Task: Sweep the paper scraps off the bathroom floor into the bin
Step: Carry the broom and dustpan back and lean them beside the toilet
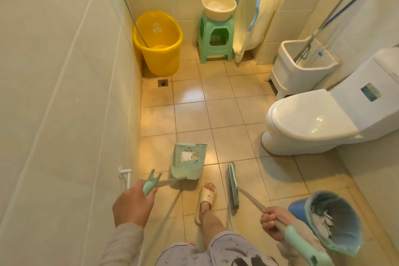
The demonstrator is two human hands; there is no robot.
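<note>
Paper scrap (188,156) in dustpan (187,170) | ahead of left fingers (151,196) gripping handle (170,181)

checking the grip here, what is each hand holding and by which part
The left hand grips the dustpan near the top of its handle; the right hand grips the broom on its handle.

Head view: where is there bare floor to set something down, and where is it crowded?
Bare tiles lie mid-floor, bordered by the yellow plastic bucket, green plastic stool, white ceramic toilet and mint-green plastic dustpan. Crowded at the near end: dustpan, mint-green broom, beige slipper, lined blue bin.
</note>
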